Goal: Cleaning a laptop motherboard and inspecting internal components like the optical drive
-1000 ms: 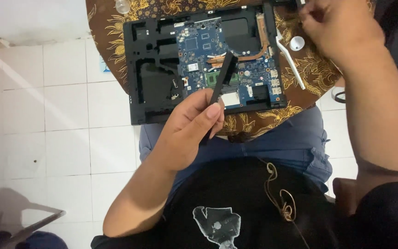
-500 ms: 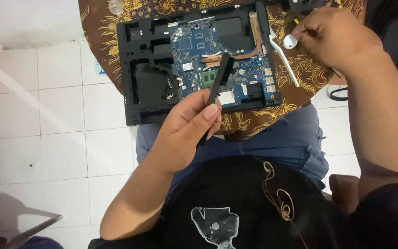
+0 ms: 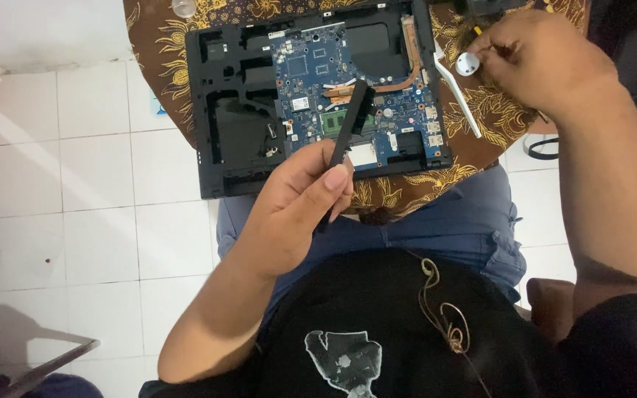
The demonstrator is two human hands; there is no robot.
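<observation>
Opened laptop base (image 3: 245, 140) with blue circuit board (image 3: 348, 96) on brown patterned cloth (image 3: 164, 51), white strip (image 3: 457, 99) beside it, left hand (image 3: 296, 214) grip closed on black bar (image 3: 349, 129) angled over board, right hand (image 3: 540, 63) pinching small white round part (image 3: 467, 64) at cloth's edge

The single head-worn camera is looking steeply down from close above the person's lap, facing the opened black laptop base (image 3: 259, 140) lying on brown patterned cloth (image 3: 158, 51), just beyond the left hand (image 3: 289, 214) gripping a slim black strip (image 3: 348, 133).
</observation>
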